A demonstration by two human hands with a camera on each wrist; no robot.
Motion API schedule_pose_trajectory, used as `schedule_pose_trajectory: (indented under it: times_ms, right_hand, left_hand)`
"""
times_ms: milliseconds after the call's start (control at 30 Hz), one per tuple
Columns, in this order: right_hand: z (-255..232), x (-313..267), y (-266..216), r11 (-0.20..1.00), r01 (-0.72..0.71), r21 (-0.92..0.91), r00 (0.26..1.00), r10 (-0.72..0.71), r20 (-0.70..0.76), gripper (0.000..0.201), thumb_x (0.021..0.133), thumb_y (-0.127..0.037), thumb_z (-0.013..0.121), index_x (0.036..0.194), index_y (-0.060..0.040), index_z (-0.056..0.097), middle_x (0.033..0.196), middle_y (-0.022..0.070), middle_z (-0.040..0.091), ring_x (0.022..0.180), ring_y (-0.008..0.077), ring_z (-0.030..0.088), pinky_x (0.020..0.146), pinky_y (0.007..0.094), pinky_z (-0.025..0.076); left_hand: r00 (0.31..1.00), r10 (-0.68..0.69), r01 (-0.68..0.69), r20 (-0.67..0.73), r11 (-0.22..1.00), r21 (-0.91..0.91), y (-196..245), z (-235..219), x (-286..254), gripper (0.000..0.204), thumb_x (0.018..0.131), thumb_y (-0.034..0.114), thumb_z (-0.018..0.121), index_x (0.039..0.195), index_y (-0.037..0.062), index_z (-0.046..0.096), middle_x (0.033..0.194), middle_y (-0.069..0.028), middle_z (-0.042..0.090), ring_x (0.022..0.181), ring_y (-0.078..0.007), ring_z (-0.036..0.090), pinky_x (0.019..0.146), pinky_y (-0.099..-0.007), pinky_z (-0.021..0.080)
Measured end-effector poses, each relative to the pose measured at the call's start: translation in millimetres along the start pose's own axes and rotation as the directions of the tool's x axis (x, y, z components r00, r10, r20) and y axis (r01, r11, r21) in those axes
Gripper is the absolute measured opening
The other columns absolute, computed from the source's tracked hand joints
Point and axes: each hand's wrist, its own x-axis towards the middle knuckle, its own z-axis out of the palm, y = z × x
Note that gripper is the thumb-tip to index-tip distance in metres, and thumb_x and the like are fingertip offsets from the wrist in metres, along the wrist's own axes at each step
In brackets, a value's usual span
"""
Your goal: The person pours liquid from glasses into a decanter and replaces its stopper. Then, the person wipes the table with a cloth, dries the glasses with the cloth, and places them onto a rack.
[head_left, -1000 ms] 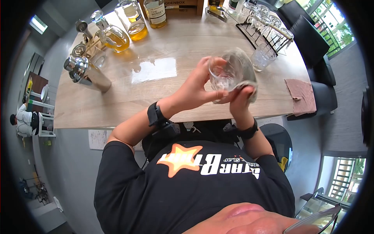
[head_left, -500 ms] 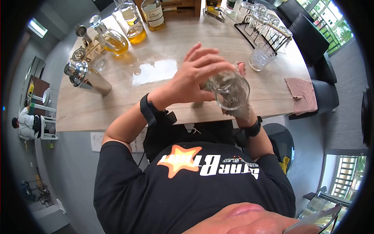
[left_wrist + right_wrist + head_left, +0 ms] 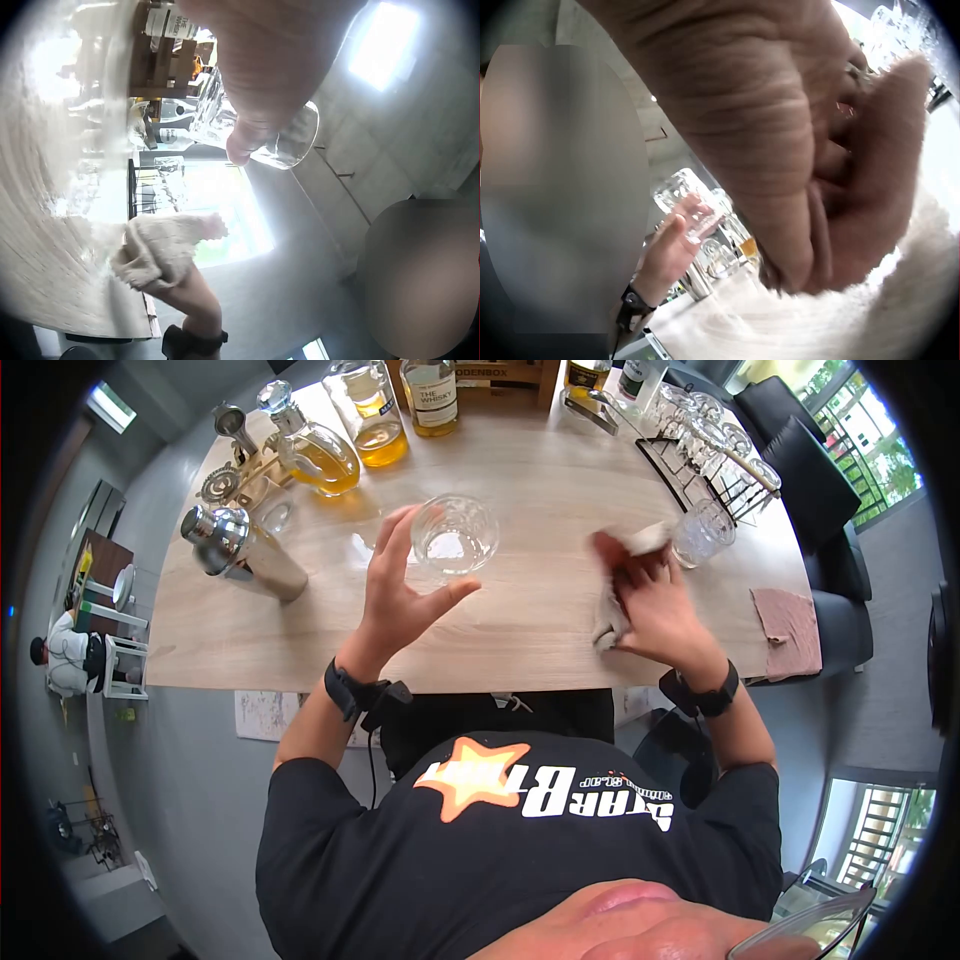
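A clear drinking glass (image 3: 458,538) is held up over the table by my left hand (image 3: 398,588), the thumb on the near side and the fingers round the far side. In the left wrist view the thumb crosses the wall of the glass (image 3: 296,142). Over to the right, my right hand (image 3: 662,610) grips a bunched beige cloth (image 3: 608,622), its fingers slightly blurred. The cloth (image 3: 159,251) hangs in loose folds from that hand in the left wrist view.
A steel shaker (image 3: 255,560) and a stoppered decanter (image 3: 322,460) stand at the left, with a whisky bottle (image 3: 432,405) behind. At the right are a rack of upturned glasses (image 3: 700,445), a tumbler (image 3: 705,535) and a folded pink cloth (image 3: 787,630).
Earlier both hands were together at the glass with the cloth against it. Now they are apart: the left hand has carried the glass left, the right hand has taken the cloth right.
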Motion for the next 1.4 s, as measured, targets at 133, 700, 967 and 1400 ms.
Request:
schedule_pose_trajectory:
  times_ms: [133,700,967,1400]
  right_hand:
    - [42.4,21.0,-18.2,0.934,-0.178,0.308,0.97,0.115,0.213,0.102,0.077,-0.067,0.063,0.147,0.0015,0.034,0.139,0.0268,0.045,0.133,0.0448,0.038,0.115,0.0602,0.019]
    - [65.6,271.4,-95.0,0.865,0.069,0.496,0.976,-0.161,0.145,0.081,0.089,-0.068,0.046,0.151,-0.0174,0.037,0.149,0.0204,0.043,0.137,0.0429,0.037,0.115,0.0616,0.017]
    - [57.9,119.1,-136.4,0.46,0.702,0.544,0.69,-0.627,-0.361,0.069,0.092,-0.064,0.046,0.143,-0.0176,0.05,0.135,0.0155,0.052,0.132,0.0357,0.043,0.117,0.0575,0.016]
    - [39.3,-109.6,3.8,0.842,-0.292,0.454,0.956,0.26,0.134,0.059,0.092,-0.046,0.053,0.139,-0.0109,0.053,0.136,0.017,0.053,0.131,0.0378,0.043,0.118,0.0522,0.018]
  left_hand:
    - [0.997,-0.083,0.083,0.004,0.996,-0.017,3.8,-15.6,-10.8,0.08,0.068,0.031,0.091,0.13,-0.0025,0.053,0.127,-0.018,0.053,0.117,-0.0329,0.055,0.1,-0.0397,0.045]
    - [0.979,0.088,-0.084,0.184,0.996,-0.029,13.9,-38.7,-23.3,0.091,0.066,0.039,0.092,0.135,-0.0027,0.048,0.133,-0.0167,0.053,0.128,-0.0289,0.049,0.109,-0.0424,0.039]
    - [0.98,-0.104,0.17,0.168,0.877,-0.45,22.1,-15.5,18.0,0.086,0.065,0.025,0.091,0.135,-0.0012,0.048,0.123,-0.0155,0.052,0.119,-0.027,0.053,0.1,-0.037,0.047]
    - [0.907,0.159,-0.102,0.39,0.981,-0.163,38.2,79.2,131.3,0.077,0.076,0.03,0.085,0.139,0.0068,0.047,0.128,-0.0145,0.054,0.112,-0.0245,0.058,0.098,-0.0351,0.048]
